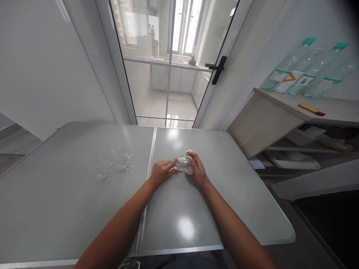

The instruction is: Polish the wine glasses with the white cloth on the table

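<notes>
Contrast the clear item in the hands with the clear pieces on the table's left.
The held item is gripped by the left hand and right hand; the loose pieces lie untouched. White material sits against the held item; none shows on the loose pieces. Both are see-through.

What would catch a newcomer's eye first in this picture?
Probably the left hand gripping a clear object mid-picture over the table, with the right hand holding a white piece against it. Next, perhaps the glinting clear pieces on the table's left half, then the teal-capped bottles atop the shelf unit at right.
</notes>
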A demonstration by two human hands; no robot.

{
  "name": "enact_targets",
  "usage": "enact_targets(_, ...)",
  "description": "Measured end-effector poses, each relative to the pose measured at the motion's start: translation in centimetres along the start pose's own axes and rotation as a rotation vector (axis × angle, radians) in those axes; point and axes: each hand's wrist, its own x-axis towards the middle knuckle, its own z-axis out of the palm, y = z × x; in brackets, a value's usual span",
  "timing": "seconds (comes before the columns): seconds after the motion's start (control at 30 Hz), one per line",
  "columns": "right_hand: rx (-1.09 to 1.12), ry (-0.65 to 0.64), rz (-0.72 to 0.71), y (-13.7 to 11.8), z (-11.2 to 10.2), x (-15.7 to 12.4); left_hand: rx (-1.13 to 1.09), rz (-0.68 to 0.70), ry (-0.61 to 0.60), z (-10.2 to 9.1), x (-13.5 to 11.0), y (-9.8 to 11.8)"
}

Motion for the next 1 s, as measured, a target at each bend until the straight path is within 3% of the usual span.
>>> enact_targets(0.13, 0.026, -0.074, 0.0, -0.4, 0.7, 0.0, 0.012, 0.054, -0.026, -0.1, 0.0, -0.1)
enact_targets(0.3, 0.122, -0.03, 0.033, -0.6, 0.8, 0.0, -0.067, -0.034, -0.016, -0.3, 0.2, 0.1)
enact_targets(0.5, 0.014, 0.007, -0.012, -0.6, 1.3, -0.4, -0.145, -0.15, -0.017, -0.3, 0.3, 0.1)
enact_targets(0.7, -0.032, -0.005, -0.009, -0.5, 1.4, -0.4, -0.15, -0.146, -0.023, -0.3, 0.2, -0.2)
enact_targets(1.0, 0.136, -0.03, 0.185, 0.1, 1.0, 0.4, -0.025, -0.068, -0.067, -0.1, 0.2, -0.2)
